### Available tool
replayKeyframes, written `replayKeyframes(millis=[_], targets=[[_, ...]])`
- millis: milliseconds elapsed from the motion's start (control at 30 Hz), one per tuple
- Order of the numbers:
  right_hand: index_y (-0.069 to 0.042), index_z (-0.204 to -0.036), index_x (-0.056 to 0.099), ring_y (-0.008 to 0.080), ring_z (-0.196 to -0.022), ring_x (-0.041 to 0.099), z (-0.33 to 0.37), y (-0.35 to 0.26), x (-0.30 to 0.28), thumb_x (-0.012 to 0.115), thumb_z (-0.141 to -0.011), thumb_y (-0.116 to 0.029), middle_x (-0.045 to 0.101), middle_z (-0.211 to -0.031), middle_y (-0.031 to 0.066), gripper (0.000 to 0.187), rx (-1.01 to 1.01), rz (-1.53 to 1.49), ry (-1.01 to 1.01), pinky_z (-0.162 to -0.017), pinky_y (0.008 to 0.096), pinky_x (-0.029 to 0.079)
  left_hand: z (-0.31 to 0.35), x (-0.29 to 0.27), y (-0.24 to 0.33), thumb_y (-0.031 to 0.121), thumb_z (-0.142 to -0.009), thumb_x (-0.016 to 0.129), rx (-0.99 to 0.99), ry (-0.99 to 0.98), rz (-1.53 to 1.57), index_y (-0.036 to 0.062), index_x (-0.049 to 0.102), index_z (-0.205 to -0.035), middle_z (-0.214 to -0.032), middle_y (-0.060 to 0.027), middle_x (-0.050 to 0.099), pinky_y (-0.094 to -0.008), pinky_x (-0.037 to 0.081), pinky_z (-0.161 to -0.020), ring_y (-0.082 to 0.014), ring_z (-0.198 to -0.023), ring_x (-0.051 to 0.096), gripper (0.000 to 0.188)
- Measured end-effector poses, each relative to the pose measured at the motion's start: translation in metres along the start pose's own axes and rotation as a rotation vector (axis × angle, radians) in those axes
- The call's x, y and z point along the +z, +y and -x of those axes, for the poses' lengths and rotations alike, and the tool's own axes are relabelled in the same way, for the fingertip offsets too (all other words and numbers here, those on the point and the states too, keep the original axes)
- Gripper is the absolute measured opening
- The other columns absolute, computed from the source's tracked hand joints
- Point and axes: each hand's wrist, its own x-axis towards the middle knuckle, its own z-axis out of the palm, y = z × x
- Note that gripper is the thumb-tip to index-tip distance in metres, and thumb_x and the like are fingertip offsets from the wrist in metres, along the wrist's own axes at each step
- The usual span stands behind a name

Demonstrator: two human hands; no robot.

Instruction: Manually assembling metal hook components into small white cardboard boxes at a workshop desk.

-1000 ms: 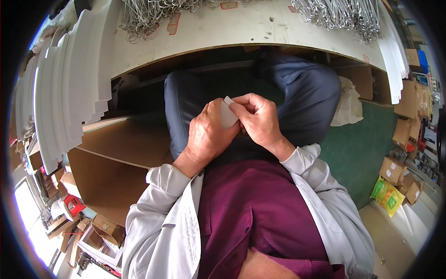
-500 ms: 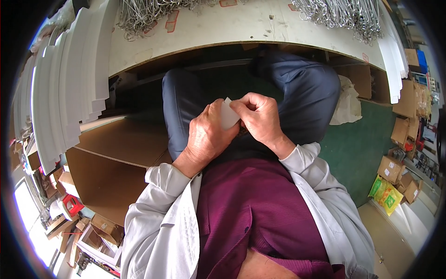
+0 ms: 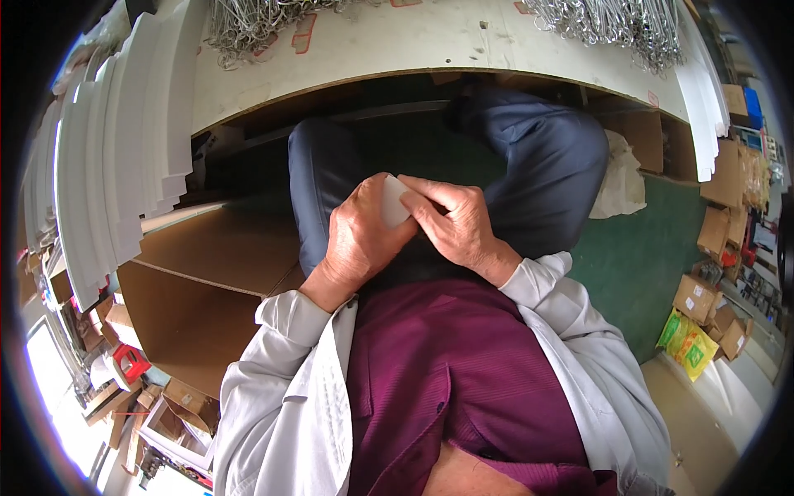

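Observation:
Above my lap, a small white flat piece, like stiff paper or card, is held between my hands. My left hand wraps round its left side, fingers curled and partly hidden. From the right, my right hand pinches the piece, with its thumb against the face and its index finger along the upper edge. The lower part of the piece disappears behind the left thumb, and I cannot tell whether it is folded.
Ahead is a white worktable with bundles of looped metal wire hooks. An open cardboard box stands at my left, below stacked white strips. Crumpled pale paper lies right of my knee; a yellow-green bag is farther right.
Both hands have shifted slightly left with the white piece. My right fingers have straightened along its upper edge, and the pointed top corner that stuck out is now covered.

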Motion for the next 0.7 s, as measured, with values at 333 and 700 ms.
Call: replayKeyframes(millis=[333, 700], targets=[[0.001, -0.130, 0.069, 0.0085, -0.068, 0.066, 0.007, 0.003, 0.001, 0.066, -0.103, -0.018, 0.074, -0.084, 0.0062, 0.033, 0.229, -0.284, -0.095, -0.062, 0.0259, 0.053, -0.001, -0.006, 0.003, 0.017, -0.075, 0.086, -0.116, -0.042, 0.126, -0.0006, 0.067, -0.118, -0.104, -0.0210, 0.074, -0.0390, 0.060, -0.080, -0.0333, -0.093, 0.075, 0.050], [0.003, -0.118, 0.075, 0.0095, -0.060, 0.067, -0.001, 0.005, -0.015, 0.065, -0.101, -0.011, 0.072, -0.077, 0.0066, 0.024, 0.341, -0.328, -0.138, -0.047, 0.0219, 0.050, 0.003, -0.001, 0.002, 0.020, -0.076, 0.088, -0.016, -0.066, 0.018, -0.0037, 0.065, -0.121, -0.107, -0.0238, 0.073, -0.0413, 0.060, -0.084, -0.0374, -0.098, 0.075, 0.056]])
